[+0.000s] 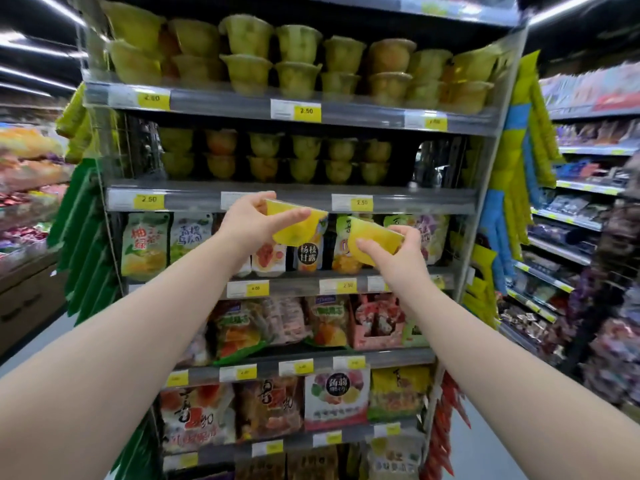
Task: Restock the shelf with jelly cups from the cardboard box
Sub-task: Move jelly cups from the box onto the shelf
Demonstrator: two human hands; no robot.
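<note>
Both arms are raised toward the shelf unit. My left hand (251, 221) grips a yellow jelly cup (298, 225), tilted on its side, just below the second shelf's front rail (298, 199). My right hand (391, 251) grips another yellow jelly cup (372, 239), also tilted, a little lower and to the right. The second shelf holds stacked jelly cups (277, 155) with a dark gap (436, 164) at its right end. More stacked cups (298, 60) fill the top shelf. The cardboard box is out of view.
Bagged snacks (308, 254) fill the lower shelves behind my hands. Green and yellow packets (519, 161) hang on both sides of the unit. Another aisle of shelves (588, 202) runs on the right, and a produce-like display (27, 174) stands on the left.
</note>
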